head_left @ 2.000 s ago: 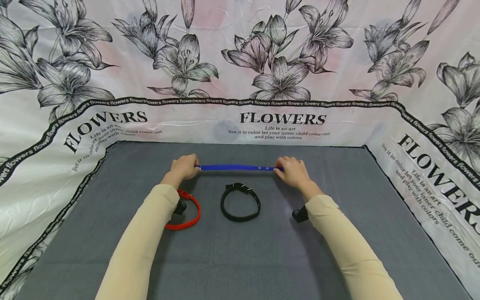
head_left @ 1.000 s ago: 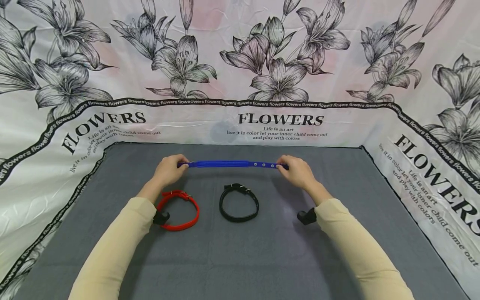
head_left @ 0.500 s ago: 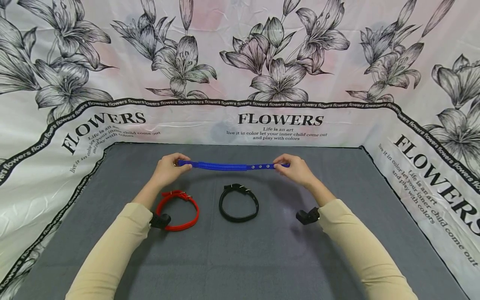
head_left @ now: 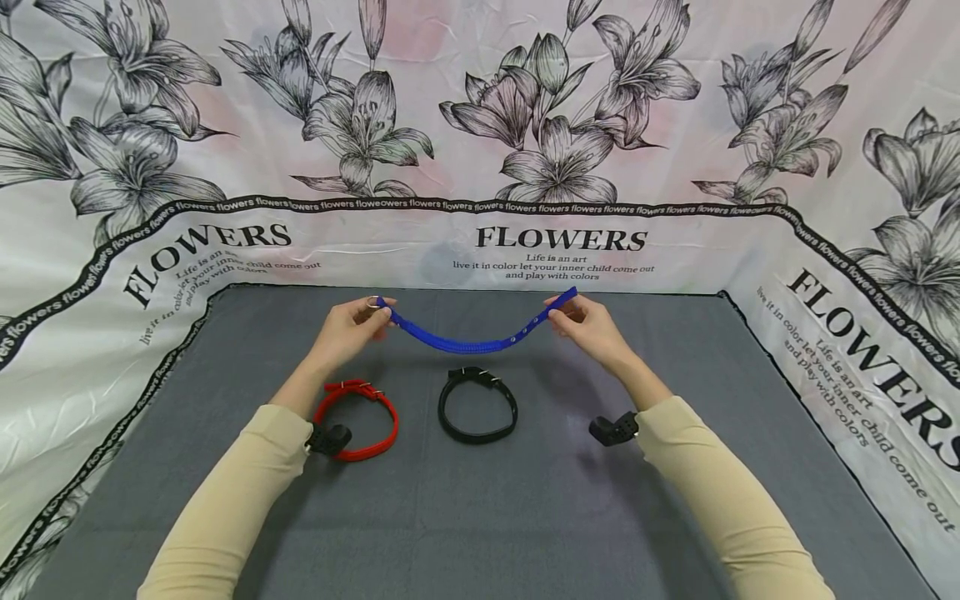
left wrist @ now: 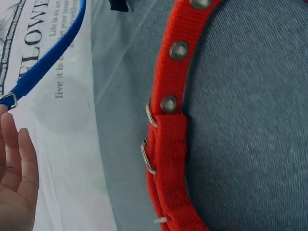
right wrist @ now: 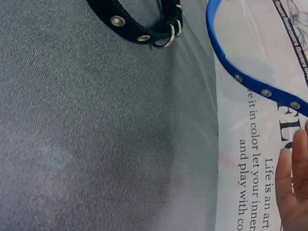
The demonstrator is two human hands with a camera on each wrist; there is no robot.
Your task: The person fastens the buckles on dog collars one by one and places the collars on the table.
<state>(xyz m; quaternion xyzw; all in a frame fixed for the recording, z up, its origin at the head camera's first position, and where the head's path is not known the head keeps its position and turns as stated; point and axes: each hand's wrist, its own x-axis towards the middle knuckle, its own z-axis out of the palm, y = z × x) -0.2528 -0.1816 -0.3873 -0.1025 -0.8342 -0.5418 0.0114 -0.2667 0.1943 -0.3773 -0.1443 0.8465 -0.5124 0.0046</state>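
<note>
The left hand (head_left: 343,335) and right hand (head_left: 591,332) pinch a sagging blue collar (head_left: 465,347) above the desk (head_left: 480,517), beyond a red collar (head_left: 367,454) and black collar (head_left: 480,437); a wrist camera (head_left: 331,439) partly hides the red one.

The blue strap (head_left: 465,347) I hold has shiny metal eyelets (right wrist: 266,93); the red collar (left wrist: 168,77) is rough webbing, the grey cloth (head_left: 480,517) matt, the far sheet (head_left: 408,279) smooth, faintly glossy

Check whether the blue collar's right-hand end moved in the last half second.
Yes, upward in the head view: that end of the blue collar now reaches the back edge of the gray table.
</note>
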